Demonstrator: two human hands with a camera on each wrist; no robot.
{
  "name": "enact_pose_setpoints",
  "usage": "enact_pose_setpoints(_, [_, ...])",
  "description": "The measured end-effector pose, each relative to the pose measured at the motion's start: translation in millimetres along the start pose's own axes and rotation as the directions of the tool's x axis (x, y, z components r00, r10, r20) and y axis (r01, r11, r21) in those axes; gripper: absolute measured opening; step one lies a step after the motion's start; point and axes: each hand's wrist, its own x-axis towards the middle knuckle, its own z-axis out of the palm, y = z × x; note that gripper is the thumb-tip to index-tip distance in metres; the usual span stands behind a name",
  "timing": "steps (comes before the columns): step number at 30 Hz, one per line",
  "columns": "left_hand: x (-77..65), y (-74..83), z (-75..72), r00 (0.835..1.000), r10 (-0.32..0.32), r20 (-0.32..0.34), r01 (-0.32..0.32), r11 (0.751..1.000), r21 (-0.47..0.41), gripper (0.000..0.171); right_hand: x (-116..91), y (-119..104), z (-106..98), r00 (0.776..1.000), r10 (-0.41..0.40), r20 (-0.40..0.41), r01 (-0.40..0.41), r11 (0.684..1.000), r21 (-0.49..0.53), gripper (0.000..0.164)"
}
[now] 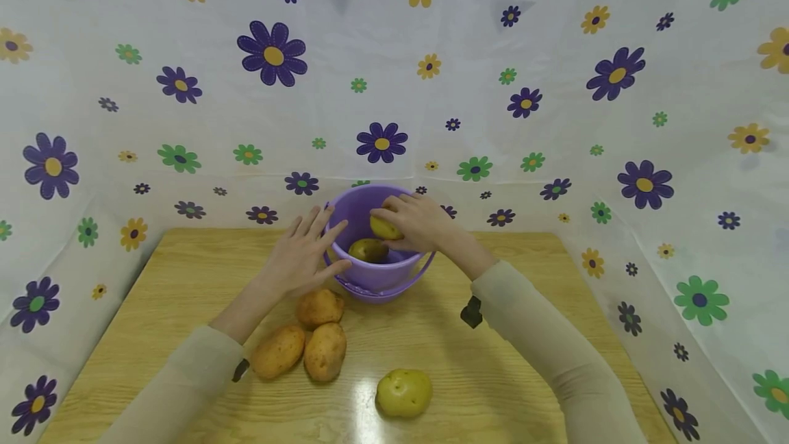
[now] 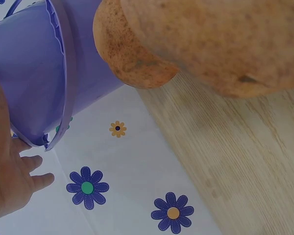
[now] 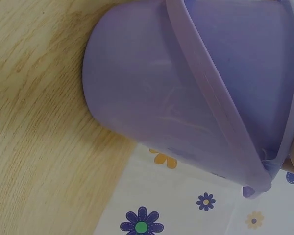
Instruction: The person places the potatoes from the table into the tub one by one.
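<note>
A purple bucket [image 1: 385, 276] stands upright near the table's back edge, its handle hanging down in front. My right hand [image 1: 425, 221] reaches over the bucket's right rim and holds a yellow potato [image 1: 383, 227] inside the mouth. Below it, another potato [image 1: 368, 250] lies in the bucket. My left hand [image 1: 298, 255] is at the left rim with fingers spread and holds nothing; the left wrist view shows its fingers beside the bucket wall [image 2: 29, 63]. In the right wrist view the bucket [image 3: 137, 73] hides most of the right hand.
Three brown potatoes, one nearest the bucket [image 1: 319, 308], one at left [image 1: 279, 351] and one at right [image 1: 324, 353], cluster below the left hand. A yellow potato [image 1: 404, 393] lies by the front of the wooden table [image 1: 493, 389]. A flowered cloth [image 1: 345, 108] hangs behind.
</note>
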Motion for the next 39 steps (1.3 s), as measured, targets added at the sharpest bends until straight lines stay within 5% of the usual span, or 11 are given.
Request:
enact_pose_setpoints(12, [-0.4, 1.4, -1.6, 1.0, -0.004, 0.004, 0.004, 1.0, 0.003, 0.082, 5.3, -0.6, 0.0, 0.995, -0.001, 0.103, 0.001, 1.0, 0.003, 0.062])
enact_pose_setpoints(39, [0.0, 2.1, -2.5, 1.0, -0.009, 0.012, 0.009, 1.0, 0.004, 0.081, 2.5, 3.0, 1.3, 0.997, 0.012, 0.073, -0.01, 1.0, -0.023, 0.069])
